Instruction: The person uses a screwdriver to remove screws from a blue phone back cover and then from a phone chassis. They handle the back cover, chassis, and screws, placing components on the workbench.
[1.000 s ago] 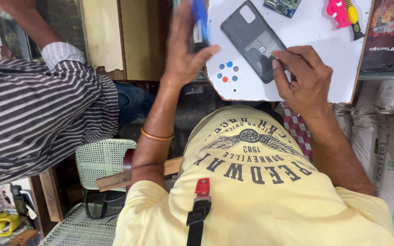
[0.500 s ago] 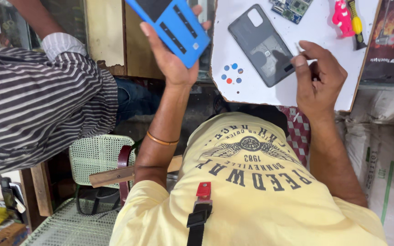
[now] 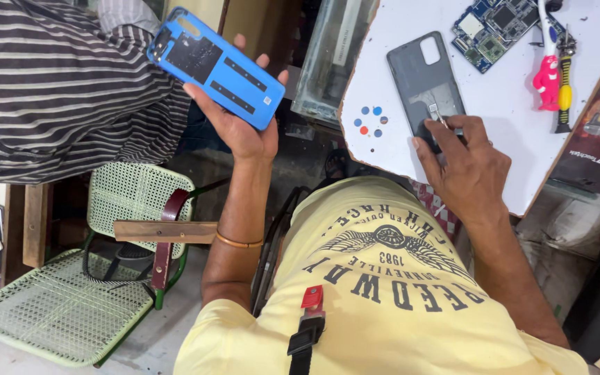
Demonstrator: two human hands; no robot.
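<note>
My left hand (image 3: 241, 128) holds up a blue phone back cover (image 3: 217, 66), inner side facing me, away from the work board. My right hand (image 3: 463, 163) rests on the white work board (image 3: 397, 149), pinching thin metal tweezers (image 3: 437, 114) whose tip touches a dark grey phone back cover (image 3: 425, 80) lying flat on the board. A blue circuit board (image 3: 498, 28) lies beyond the grey cover.
A pink toy figure (image 3: 544, 76) and a yellow-handled screwdriver (image 3: 564, 90) lie at the board's right. Small coloured dots (image 3: 369, 120) mark the board's near edge. A person in a striped shirt (image 3: 50, 90) sits at left above a green mesh chair (image 3: 71, 298).
My left hand has lowered and turned the blue cover towards me, further left. My right hand has stayed on the grey cover with the tweezers.
</note>
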